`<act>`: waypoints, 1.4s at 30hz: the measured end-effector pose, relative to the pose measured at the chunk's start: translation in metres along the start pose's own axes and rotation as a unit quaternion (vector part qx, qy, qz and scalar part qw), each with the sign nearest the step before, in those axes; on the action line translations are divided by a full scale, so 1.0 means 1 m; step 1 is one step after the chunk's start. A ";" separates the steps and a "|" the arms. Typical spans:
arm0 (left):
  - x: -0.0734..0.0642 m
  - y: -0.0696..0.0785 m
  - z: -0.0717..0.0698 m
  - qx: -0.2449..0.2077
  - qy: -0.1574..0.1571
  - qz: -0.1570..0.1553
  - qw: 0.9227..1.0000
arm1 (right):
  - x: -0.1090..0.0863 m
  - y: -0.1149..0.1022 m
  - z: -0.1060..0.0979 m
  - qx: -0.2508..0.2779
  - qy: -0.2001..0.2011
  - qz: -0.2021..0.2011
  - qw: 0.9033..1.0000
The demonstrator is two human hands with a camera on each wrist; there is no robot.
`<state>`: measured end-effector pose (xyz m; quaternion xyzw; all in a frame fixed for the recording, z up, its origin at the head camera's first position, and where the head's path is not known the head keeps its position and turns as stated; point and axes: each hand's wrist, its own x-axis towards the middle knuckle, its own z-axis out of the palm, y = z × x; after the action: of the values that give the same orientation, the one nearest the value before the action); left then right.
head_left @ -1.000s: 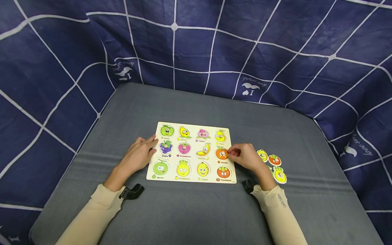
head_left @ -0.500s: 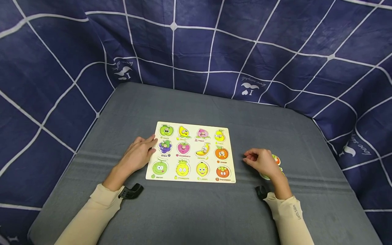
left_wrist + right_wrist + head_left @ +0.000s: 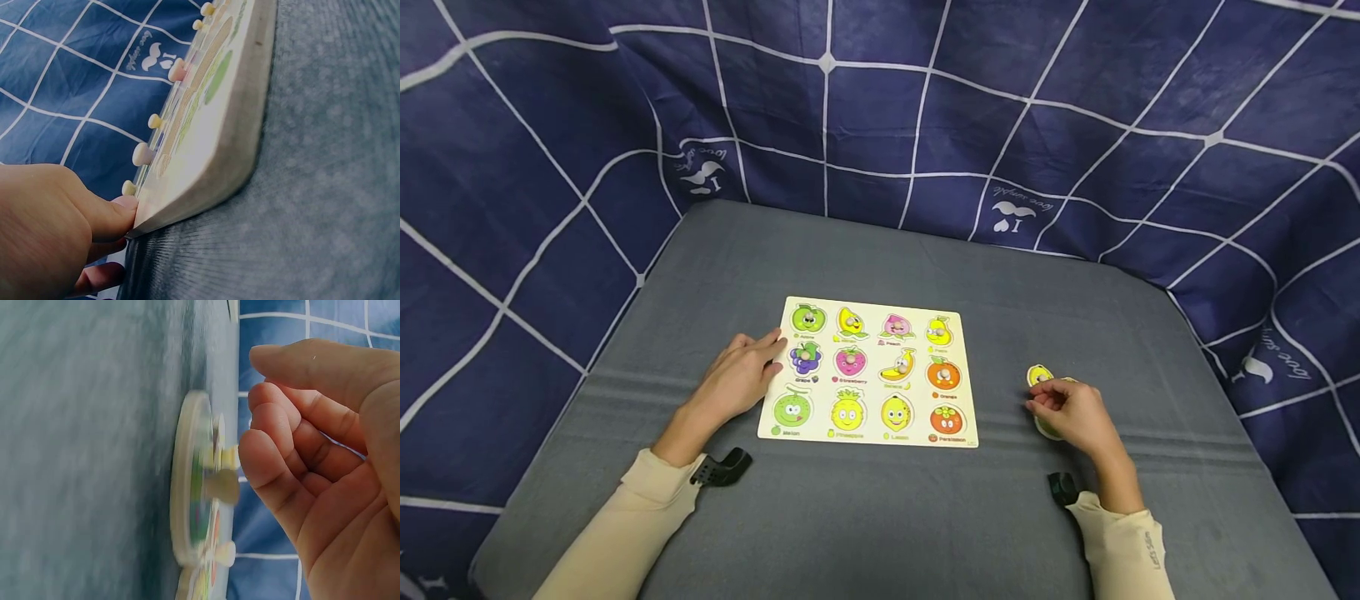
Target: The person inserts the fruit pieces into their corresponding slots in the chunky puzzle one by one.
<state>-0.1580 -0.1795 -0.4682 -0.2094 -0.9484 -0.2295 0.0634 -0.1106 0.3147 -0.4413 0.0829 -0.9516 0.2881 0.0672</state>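
Observation:
A wooden fruit puzzle board (image 3: 921, 421) with printed fruits lies flat on the grey cloth. My left hand (image 3: 741, 375) rests at its left side, index fingertip and thumb on the edge. The left wrist view shows the thumb (image 3: 112, 215) at the board's corner, beside small pegs. To the right of the board my right hand (image 3: 1071, 412) is over a small group of loose fruit pieces, fingers loosely bent and holding nothing. A yellow piece (image 3: 1039, 374) shows past its fingertips; other pieces are mostly hidden under the hand. In the right wrist view a pegged round piece (image 3: 180, 487) lies beside the fingertips.
Grey cloth (image 3: 880, 517) covers the table. A dark blue curtain with white lines (image 3: 880, 117) hangs behind it and along both sides. Each wrist wears a black camera mount, such as the left one (image 3: 722, 469).
My right hand has let go at the orange on the board and moved right to the loose pieces, fingers empty. The left hand and the board have stayed in place.

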 end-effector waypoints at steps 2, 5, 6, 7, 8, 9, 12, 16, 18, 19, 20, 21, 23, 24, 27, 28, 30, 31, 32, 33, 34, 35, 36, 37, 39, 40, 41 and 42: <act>0.000 0.000 0.000 0.000 -0.001 0.000 1.000 | -0.004 0.002 -0.003 0.000 0.003 0.006 1.000; 0.001 0.001 0.000 0.001 -0.003 0.001 1.000 | -0.010 0.005 -0.007 -0.001 0.005 0.015 1.000; 0.001 0.001 0.000 0.001 -0.003 0.001 1.000 | -0.011 0.006 -0.008 0.001 0.007 0.018 1.000; 0.001 0.001 0.000 0.001 -0.003 0.000 1.000 | -0.013 0.006 -0.009 0.001 0.008 0.021 1.000; 0.001 0.001 0.000 0.002 -0.004 0.000 1.000 | -0.015 0.007 -0.010 0.000 0.009 0.023 1.000; 0.001 0.002 0.000 0.001 -0.004 0.000 1.000 | -0.016 0.008 -0.011 0.000 0.010 0.026 1.000; 0.001 0.002 -0.001 0.001 -0.006 -0.004 1.000 | -0.020 0.011 -0.013 -0.004 0.013 0.030 0.999; 0.000 0.002 0.000 0.000 -0.007 -0.010 1.000 | -0.025 0.015 -0.016 -0.012 0.020 0.027 0.999; 0.000 0.002 0.001 -0.001 -0.007 -0.012 1.000 | -0.027 0.016 -0.017 -0.014 0.024 0.026 0.999; 0.000 0.002 0.001 -0.001 -0.007 -0.013 1.000 | -0.028 0.017 -0.017 -0.016 0.024 0.026 0.999; -0.001 0.002 0.001 0.000 -0.007 -0.013 1.000 | -0.029 0.018 -0.017 -0.016 0.023 0.026 0.999; -0.001 0.002 0.000 -0.001 -0.008 -0.013 1.000 | -0.030 0.018 -0.018 -0.017 0.022 0.026 0.999; 0.000 0.002 0.000 -0.001 -0.009 -0.013 1.000 | -0.031 0.018 -0.018 -0.016 0.017 0.026 0.999; 0.000 0.002 0.000 -0.001 -0.010 -0.013 1.000 | -0.032 0.018 -0.018 -0.017 0.014 0.026 0.999; 0.000 0.002 -0.001 -0.002 -0.012 -0.014 1.000 | -0.032 0.019 -0.017 -0.013 0.008 0.024 1.000; 0.000 0.002 -0.001 -0.003 -0.012 -0.014 1.000 | -0.032 0.020 -0.017 -0.012 0.006 0.024 1.000; 0.000 0.002 -0.001 -0.004 -0.013 -0.015 1.000 | -0.032 0.020 -0.017 -0.014 0.004 0.023 1.000; 0.000 0.002 -0.001 -0.004 -0.013 -0.015 1.000 | -0.032 0.021 -0.017 -0.014 0.003 0.024 1.000; 0.000 0.002 -0.001 -0.005 -0.013 -0.015 1.000 | -0.032 0.021 -0.017 -0.016 0.002 0.025 1.000; 0.000 0.002 -0.001 -0.005 -0.013 -0.015 1.000 | -0.032 0.021 -0.017 -0.017 0.001 0.026 1.000; 0.000 0.002 -0.001 -0.005 -0.012 -0.015 1.000 | -0.032 0.021 -0.017 -0.018 -0.001 0.027 0.999; 0.000 0.002 -0.001 -0.005 -0.012 -0.015 1.000 | -0.032 0.021 -0.017 -0.019 -0.002 0.028 0.999; 0.000 0.002 -0.001 -0.005 -0.012 -0.015 1.000 | -0.032 0.021 -0.017 -0.019 -0.003 0.029 0.999; 0.000 0.002 -0.001 -0.005 -0.013 -0.015 1.000 | -0.032 0.021 -0.017 -0.019 -0.004 0.029 0.999; 0.000 0.002 -0.001 -0.005 -0.013 -0.015 1.000 | -0.031 0.021 -0.017 -0.019 -0.005 0.028 0.999; 0.000 0.002 -0.001 -0.004 -0.014 -0.016 1.000 | -0.031 0.021 -0.017 -0.019 -0.006 0.027 0.999; 0.000 0.002 -0.001 -0.004 -0.015 -0.016 1.000 | -0.031 0.022 -0.016 -0.021 -0.006 0.026 0.999; 0.000 0.002 -0.001 -0.004 -0.015 -0.016 1.000 | -0.031 0.022 -0.016 -0.023 -0.005 0.024 0.999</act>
<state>-0.1570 -0.1780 -0.4664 -0.1979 -0.9517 -0.2306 0.0445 -0.0830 0.3453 -0.4449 0.0603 -0.9600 0.2675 0.0574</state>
